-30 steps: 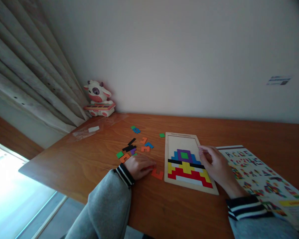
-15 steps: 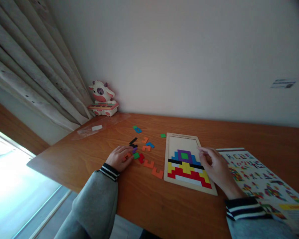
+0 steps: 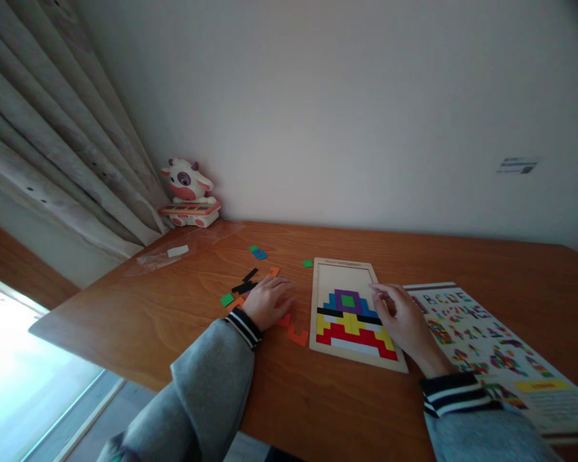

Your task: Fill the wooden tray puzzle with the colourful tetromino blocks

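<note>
My left hand [image 3: 268, 303] lies palm down over loose puzzle pieces, fingers stretched out and slightly spread. Around it are black pieces [image 3: 244, 287], a green square [image 3: 227, 299] and an orange notched piece [image 3: 298, 337]; others are partly covered by the hand. A wooden tray [image 3: 343, 263] holds fitted red, white, yellow, black, blue and purple pieces in its nearer part, with a green square [image 3: 347, 300] inside the purple ring. At the tray's right edge, my right hand [image 3: 407, 324] has its thumb and forefinger close together. Anything between those fingertips is too small to make out.
A printed pattern sheet [image 3: 491, 340] lies right of the tray, partly under my right forearm. Farther back are a blue piece [image 3: 259, 254] and a green square [image 3: 307, 264]. A cow toy [image 3: 190, 192] and clear plastic wrapping [image 3: 149, 260] sit at the back left.
My left hand has moved right across the loose pieces; a green square now lies left of it. My right hand stays at the tray's edge. The view has shifted slightly.
</note>
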Demonstrator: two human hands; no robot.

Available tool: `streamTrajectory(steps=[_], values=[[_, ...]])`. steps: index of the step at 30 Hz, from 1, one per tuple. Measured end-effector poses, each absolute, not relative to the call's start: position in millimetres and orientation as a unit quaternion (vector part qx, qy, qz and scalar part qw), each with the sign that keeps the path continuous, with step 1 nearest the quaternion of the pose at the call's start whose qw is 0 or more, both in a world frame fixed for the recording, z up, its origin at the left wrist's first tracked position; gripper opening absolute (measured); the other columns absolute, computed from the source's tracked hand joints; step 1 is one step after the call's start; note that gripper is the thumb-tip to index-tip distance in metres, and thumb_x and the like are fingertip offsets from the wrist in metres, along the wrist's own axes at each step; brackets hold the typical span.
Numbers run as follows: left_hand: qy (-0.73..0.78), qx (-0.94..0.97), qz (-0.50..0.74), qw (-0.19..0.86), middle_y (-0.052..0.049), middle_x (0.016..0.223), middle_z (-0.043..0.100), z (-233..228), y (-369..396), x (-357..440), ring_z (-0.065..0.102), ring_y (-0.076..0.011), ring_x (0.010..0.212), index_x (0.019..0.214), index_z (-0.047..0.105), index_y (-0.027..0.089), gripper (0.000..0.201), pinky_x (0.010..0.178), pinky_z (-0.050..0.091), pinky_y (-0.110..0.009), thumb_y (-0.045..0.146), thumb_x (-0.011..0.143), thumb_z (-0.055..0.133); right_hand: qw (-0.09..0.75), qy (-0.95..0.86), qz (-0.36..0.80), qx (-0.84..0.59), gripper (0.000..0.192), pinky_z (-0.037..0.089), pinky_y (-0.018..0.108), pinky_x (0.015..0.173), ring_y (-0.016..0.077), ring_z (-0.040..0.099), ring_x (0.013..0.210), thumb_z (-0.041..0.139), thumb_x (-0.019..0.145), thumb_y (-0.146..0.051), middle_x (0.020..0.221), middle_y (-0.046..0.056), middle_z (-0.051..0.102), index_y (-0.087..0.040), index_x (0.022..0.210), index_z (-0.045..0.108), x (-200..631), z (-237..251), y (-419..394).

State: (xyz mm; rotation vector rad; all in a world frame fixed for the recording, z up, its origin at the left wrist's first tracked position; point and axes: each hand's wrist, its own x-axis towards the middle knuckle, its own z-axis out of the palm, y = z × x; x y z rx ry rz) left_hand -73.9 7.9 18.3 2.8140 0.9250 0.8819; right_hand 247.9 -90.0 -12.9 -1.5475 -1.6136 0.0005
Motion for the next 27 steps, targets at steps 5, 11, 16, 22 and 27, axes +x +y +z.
streamTrajectory(steps=[5,11,16,22,27], values=[[0.316,0.905,0.286,0.009,-0.010,0.106,0.071,16.4,29.0,-57.8,0.065,-0.0230,0.099,0.108,0.068,0.019,0.021,0.092,0.054,-0.040,0.026,0.093,0.055,0.441,-0.642,-0.010,-0.627,0.024,0.052,0.041,0.085,0.0232,0.064,0.092,0.049,0.094,-0.034,0.104,0.010,0.065,-0.021,0.110,0.062,250.2,-13.7,-90.9],[0.327,0.909,0.258,0.016,-0.009,0.102,0.073,25.4,40.9,-105.7,0.068,-0.0213,0.096,0.107,0.069,0.020,0.025,0.089,0.055,-0.036,0.035,0.094,0.053,0.442,-0.642,-0.015,-0.626,0.024,0.052,0.041,0.084,0.0241,0.064,0.092,0.049,0.094,-0.035,0.103,0.009,0.065,-0.022,0.110,0.062,250.6,-11.8,-90.3],[0.275,0.929,0.240,0.061,-0.008,0.098,0.074,32.5,31.8,-148.2,0.069,-0.0221,0.095,0.109,0.070,0.021,0.037,0.089,0.055,-0.036,0.048,0.083,0.069,0.436,-0.645,-0.017,-0.628,0.024,0.052,0.041,0.084,0.0237,0.064,0.090,0.049,0.094,-0.034,0.104,0.010,0.066,-0.022,0.110,0.063,251.5,-12.9,-90.1],[0.294,0.929,0.221,0.051,-0.010,0.114,0.071,21.6,25.3,-180.1,0.065,-0.0252,0.109,0.116,0.067,0.022,0.051,0.099,0.051,-0.041,0.053,0.076,0.074,0.430,-0.644,-0.006,-0.633,0.026,0.052,0.041,0.085,0.0240,0.065,0.091,0.049,0.093,-0.034,0.105,0.010,0.066,-0.021,0.111,0.063,250.5,-13.8,-90.2],[0.408,0.893,0.189,0.021,-0.016,0.134,0.059,12.7,28.3,-191.9,0.057,-0.0334,0.123,0.134,0.055,0.020,0.079,0.105,0.046,-0.051,0.064,0.071,0.072,0.434,-0.641,0.004,-0.633,0.026,0.053,0.042,0.083,0.0236,0.065,0.088,0.050,0.093,-0.035,0.104,0.010,0.065,-0.021,0.110,0.063,250.3,-15.7,-90.0]])
